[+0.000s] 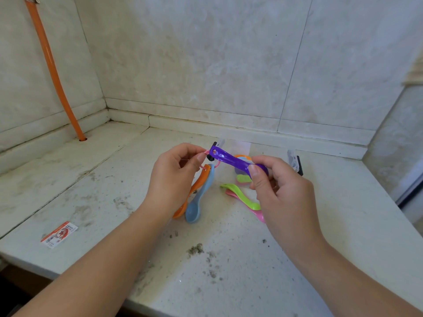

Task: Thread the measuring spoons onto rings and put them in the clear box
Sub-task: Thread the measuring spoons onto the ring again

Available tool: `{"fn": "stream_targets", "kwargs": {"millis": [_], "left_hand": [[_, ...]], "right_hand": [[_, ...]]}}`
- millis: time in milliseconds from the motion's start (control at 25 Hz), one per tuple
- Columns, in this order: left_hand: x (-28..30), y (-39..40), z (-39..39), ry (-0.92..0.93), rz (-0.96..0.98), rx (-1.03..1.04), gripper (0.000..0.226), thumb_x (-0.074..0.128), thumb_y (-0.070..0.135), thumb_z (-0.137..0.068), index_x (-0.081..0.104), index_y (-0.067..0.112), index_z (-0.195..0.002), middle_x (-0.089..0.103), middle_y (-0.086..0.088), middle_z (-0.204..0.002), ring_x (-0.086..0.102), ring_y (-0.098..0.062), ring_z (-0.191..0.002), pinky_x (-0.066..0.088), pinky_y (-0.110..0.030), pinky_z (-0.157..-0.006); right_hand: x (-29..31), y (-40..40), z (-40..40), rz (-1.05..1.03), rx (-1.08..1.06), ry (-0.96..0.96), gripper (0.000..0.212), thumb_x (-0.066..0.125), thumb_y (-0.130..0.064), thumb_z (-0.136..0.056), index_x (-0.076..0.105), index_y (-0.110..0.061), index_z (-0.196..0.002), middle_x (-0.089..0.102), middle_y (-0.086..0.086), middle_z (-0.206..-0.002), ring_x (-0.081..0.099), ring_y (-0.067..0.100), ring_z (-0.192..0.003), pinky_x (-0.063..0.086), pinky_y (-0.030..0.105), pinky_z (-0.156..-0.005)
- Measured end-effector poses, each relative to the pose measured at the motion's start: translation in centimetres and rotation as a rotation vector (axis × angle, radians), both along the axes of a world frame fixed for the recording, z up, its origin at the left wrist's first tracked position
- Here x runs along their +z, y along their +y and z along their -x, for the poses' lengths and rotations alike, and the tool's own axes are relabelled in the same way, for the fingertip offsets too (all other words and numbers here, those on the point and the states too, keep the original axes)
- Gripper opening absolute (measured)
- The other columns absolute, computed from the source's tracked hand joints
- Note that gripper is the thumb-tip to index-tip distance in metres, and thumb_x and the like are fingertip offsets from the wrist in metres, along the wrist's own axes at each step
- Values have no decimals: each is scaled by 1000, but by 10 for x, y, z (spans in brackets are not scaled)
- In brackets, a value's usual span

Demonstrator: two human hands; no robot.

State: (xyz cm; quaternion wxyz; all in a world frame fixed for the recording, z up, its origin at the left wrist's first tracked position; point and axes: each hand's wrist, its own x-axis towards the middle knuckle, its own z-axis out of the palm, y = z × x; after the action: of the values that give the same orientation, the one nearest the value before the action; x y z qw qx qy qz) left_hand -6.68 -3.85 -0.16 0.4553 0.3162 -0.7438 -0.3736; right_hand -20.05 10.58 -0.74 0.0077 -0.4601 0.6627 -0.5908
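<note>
Purple spoon was at frame centre, its bowl pinched by the right hand. At its handle hole, the left hand pinched the pink ring, from which the orange spoon and blue spoon hung.

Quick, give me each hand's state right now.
Left hand: pinches the pink ring, with orange spoon and blue spoon hanging on it.
Right hand: grips the purple spoon by its bowl end.
</note>
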Motion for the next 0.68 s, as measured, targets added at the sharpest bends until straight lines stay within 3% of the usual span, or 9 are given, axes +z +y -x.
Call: {"fn": "stream_targets", "kwargs": {"millis": [240,520,680], "left_hand": [[-1,0,0,-9,-6,8,25,62,22,-97,67,43,-85,68,25,-78,62,5,-74,50,-10,-62],[-1,1,-1,6,-36,7,21,64,23,-96,70,40,-85,70,19,-77,63,1,-70,54,-19,-62],[-1,2,-1,11,-74,9,18,65,27,-95,71,40,-84,72,18,-76,66,0,-71,56,-20,-63]], "right_hand": [[0,0,0,-4,-32,97,24,60,-32,-97,72,-22,-115,68,-10,-72,58,9,-59,47,26,-50],[1,1,1,10,-53,271,23,60,-31,-97,73,-18,-111,67,-4,-68,55,14,-53,48,37,-49],[2,3,-1,18,-50,386,24,61,-30,-95,73,-18,-112,68,-8,-68,45,3,-49,41,29,-45]]}}
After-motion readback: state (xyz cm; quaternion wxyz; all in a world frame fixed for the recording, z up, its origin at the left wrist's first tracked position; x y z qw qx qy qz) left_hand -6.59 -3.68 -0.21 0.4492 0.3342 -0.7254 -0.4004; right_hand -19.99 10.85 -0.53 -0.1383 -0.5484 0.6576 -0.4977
